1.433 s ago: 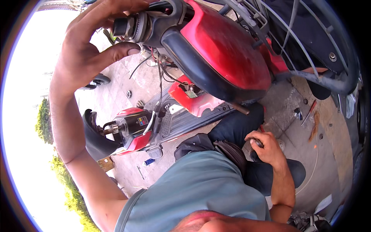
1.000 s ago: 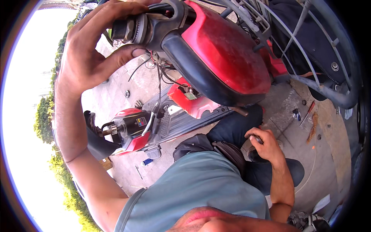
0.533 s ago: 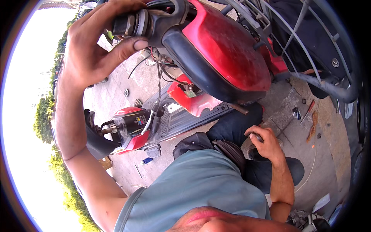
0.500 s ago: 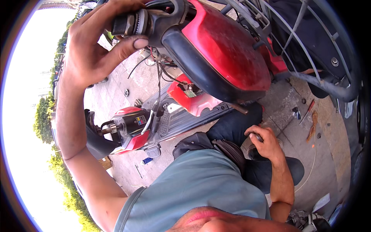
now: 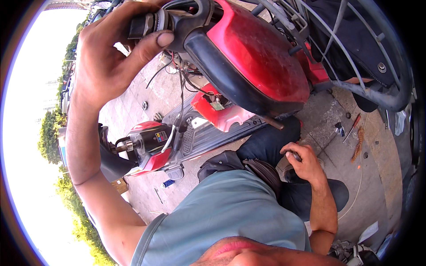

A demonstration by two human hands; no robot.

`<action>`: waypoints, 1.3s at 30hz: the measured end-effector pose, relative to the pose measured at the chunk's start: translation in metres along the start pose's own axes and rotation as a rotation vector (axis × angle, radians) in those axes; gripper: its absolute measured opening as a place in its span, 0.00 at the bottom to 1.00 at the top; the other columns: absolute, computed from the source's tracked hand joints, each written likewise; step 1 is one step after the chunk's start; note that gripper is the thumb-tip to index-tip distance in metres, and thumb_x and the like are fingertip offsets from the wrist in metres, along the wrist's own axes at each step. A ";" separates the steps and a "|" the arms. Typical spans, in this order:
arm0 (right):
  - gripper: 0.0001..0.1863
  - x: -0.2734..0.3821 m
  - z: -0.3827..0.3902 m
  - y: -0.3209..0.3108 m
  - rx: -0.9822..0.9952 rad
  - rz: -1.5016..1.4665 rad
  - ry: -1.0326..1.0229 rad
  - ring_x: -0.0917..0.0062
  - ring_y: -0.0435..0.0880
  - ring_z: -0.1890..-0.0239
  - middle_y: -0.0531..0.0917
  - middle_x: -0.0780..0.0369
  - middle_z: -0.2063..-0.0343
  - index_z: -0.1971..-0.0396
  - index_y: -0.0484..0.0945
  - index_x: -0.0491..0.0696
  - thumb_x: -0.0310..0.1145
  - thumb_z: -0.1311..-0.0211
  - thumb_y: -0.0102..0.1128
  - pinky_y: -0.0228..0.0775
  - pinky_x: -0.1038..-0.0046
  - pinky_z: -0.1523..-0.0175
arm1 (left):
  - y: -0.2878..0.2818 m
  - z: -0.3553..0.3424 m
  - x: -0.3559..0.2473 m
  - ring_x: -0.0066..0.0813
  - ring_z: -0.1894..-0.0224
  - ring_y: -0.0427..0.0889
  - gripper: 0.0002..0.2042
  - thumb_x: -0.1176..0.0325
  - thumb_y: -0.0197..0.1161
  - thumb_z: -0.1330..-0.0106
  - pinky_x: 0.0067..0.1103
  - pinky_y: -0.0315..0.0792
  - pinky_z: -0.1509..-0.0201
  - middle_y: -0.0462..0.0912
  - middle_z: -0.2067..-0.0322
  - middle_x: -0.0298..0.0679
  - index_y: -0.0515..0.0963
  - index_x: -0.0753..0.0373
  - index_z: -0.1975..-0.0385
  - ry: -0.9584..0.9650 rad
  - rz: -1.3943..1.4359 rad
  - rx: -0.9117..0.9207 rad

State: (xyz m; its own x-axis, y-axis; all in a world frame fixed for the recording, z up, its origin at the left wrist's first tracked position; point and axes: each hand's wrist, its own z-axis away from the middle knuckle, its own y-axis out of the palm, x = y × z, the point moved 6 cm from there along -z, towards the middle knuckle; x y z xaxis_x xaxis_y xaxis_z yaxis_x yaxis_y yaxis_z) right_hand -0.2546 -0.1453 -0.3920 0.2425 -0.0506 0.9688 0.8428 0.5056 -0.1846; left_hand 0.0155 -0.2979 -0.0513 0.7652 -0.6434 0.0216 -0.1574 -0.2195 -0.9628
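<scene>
Outdoor paved ground (image 5: 128, 115), with trees (image 5: 49, 142) along the left rim and a partly dismantled scooter (image 5: 146, 137) lying with its footboard (image 5: 208, 135) behind the seated person. Above, the head of a red-and-black scooter body (image 5: 262, 57) carries a black hexagonal nut (image 5: 141, 27) and, beside it, a toothed metal ring (image 5: 161, 20). The left hand (image 5: 106, 55) arches around this pair: its thumb lies against the ring's lower side, while the fingers curl over the top, their tips hidden. The right hand (image 5: 306, 165), low by the knee, is closed around a small dark object (image 5: 294, 155), largely covered and not identifiable. The ring and nut appear to be rigid metal, hard to damage but possibly slippery with grime; the ring's toothed edge and the nut's flats should offer the surest hold. The detached red shell (image 5: 213, 116) looks thin, light and liable to crack, best held by its thicker edges; the loose wires (image 5: 183, 84) should be limp. Containers: a grey wire basket (image 5: 377, 95), with dark fabric (image 5: 355, 42) seen through its bars, whether inside or behind being unclear; and a dark waist bag (image 5: 265, 176), its contents not visible.
</scene>
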 end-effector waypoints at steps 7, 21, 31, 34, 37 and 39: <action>0.07 0.003 0.001 -0.001 0.013 0.000 0.005 0.62 0.89 0.65 0.87 0.54 0.68 0.61 0.82 0.41 0.24 0.34 0.57 0.77 0.67 0.59 | -0.001 -0.013 -0.022 0.23 0.78 0.82 0.19 0.60 0.73 0.32 0.21 0.74 0.73 0.81 0.79 0.40 0.80 0.74 0.59 -0.136 0.065 0.089; 0.07 0.012 0.009 0.001 -0.004 0.025 0.026 0.66 0.87 0.70 0.86 0.55 0.70 0.60 0.83 0.43 0.24 0.34 0.59 0.75 0.67 0.61 | -0.005 -0.005 -0.040 0.27 0.62 0.85 0.30 0.57 0.83 0.46 0.22 0.77 0.62 0.85 0.59 0.41 0.81 0.68 0.47 -0.111 -0.129 0.013; 0.06 0.008 0.022 0.007 -0.083 0.041 -0.030 0.71 0.82 0.75 0.84 0.57 0.75 0.60 0.83 0.44 0.25 0.34 0.59 0.71 0.68 0.65 | -0.007 -0.009 -0.018 0.41 0.61 0.89 0.18 0.59 0.73 0.34 0.34 0.80 0.59 0.87 0.66 0.47 0.82 0.66 0.53 0.165 0.085 -0.031; 0.06 0.007 0.025 0.009 -0.080 0.061 -0.015 0.73 0.80 0.77 0.83 0.57 0.76 0.60 0.83 0.44 0.25 0.34 0.58 0.70 0.69 0.67 | -0.002 -0.005 -0.014 0.37 0.60 0.89 0.18 0.62 0.73 0.33 0.33 0.81 0.59 0.88 0.65 0.45 0.81 0.65 0.49 0.153 0.092 -0.049; 0.06 0.008 0.027 0.011 -0.092 0.060 -0.021 0.75 0.79 0.78 0.82 0.58 0.77 0.60 0.82 0.44 0.25 0.34 0.58 0.68 0.69 0.68 | -0.006 -0.001 -0.009 0.38 0.58 0.88 0.22 0.66 0.76 0.37 0.31 0.80 0.55 0.87 0.60 0.46 0.79 0.67 0.47 0.131 0.072 0.021; 0.06 0.010 0.028 0.010 -0.108 0.055 -0.038 0.75 0.78 0.79 0.82 0.58 0.77 0.60 0.83 0.44 0.25 0.34 0.58 0.68 0.69 0.68 | -0.009 0.002 -0.005 0.38 0.59 0.87 0.21 0.66 0.76 0.37 0.30 0.80 0.55 0.87 0.60 0.46 0.80 0.67 0.47 0.093 0.079 0.030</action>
State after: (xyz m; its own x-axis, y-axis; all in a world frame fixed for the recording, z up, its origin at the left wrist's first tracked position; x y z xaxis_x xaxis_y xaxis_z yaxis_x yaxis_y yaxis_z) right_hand -0.2569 -0.1167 -0.3801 0.2733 0.0081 0.9619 0.8762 0.4104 -0.2525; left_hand 0.0148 -0.2911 -0.0430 0.6900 -0.7231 -0.0312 -0.1951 -0.1443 -0.9701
